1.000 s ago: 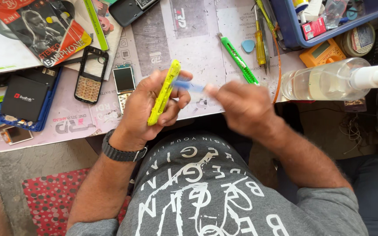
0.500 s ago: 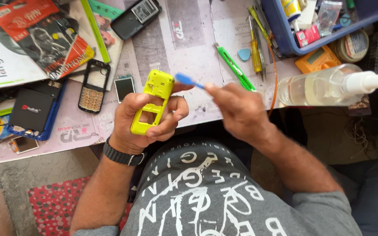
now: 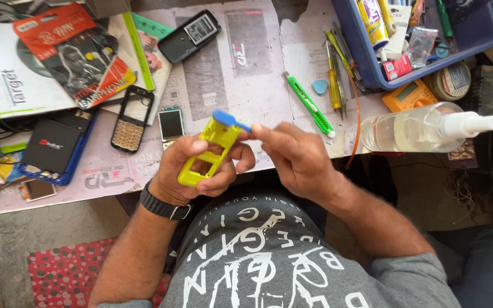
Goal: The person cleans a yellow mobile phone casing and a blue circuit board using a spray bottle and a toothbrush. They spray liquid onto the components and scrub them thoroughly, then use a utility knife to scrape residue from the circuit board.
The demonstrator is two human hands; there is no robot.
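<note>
My left hand (image 3: 192, 171) grips a yellow phone housing (image 3: 207, 150) with a rectangular window, held flat-side up above my lap at the table's near edge. My right hand (image 3: 295, 154) pinches a small blue brush (image 3: 227, 120), and its head rests on the top end of the housing. A black watch sits on my left wrist. On the table just beyond lie a phone keypad frame (image 3: 130, 120) and a small display module (image 3: 170, 124).
A green utility knife (image 3: 308, 104), a yellow screwdriver (image 3: 334, 85) and a blue pick lie on the newspaper-covered table. A clear spray bottle (image 3: 423, 128) lies at right. A blue tray (image 3: 372, 80) of tools stands at back right. Black phones and packaging lie at left.
My left hand has turned the yellow housing from edge-on to face-up. The blue brush has moved onto the housing's top end.
</note>
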